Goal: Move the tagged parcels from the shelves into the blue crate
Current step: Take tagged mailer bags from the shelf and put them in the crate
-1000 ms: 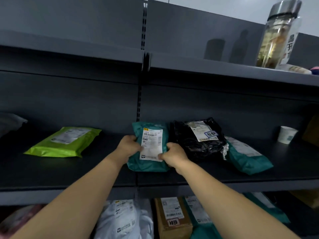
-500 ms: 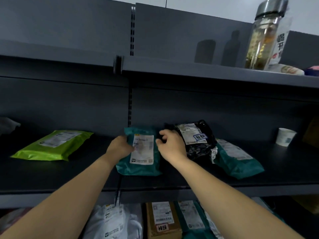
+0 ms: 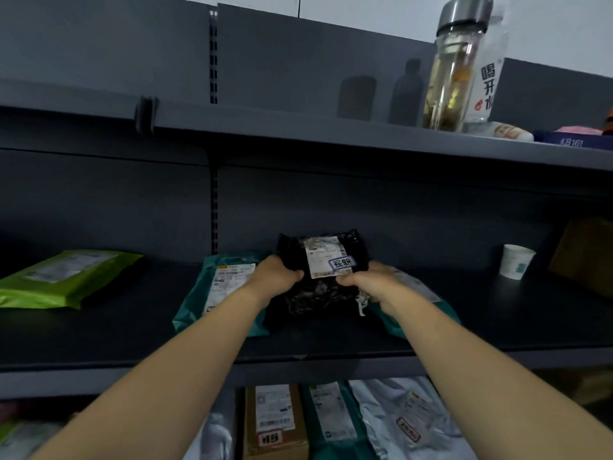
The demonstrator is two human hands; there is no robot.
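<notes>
Left hand [image 3: 278,277] and right hand [image 3: 366,284] each keep a firm grip on one side of the black parcel [image 3: 315,298] — best lifted level toward the front edge of the shelf [image 3: 132,330], clear of the teal parcels [image 3: 212,293].

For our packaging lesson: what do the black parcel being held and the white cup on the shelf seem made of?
Black parcel: likely thin plastic film with a glossy finish, since it crinkles and glints.
White cup: probably paper, going by its matte wall with faint print.
</notes>
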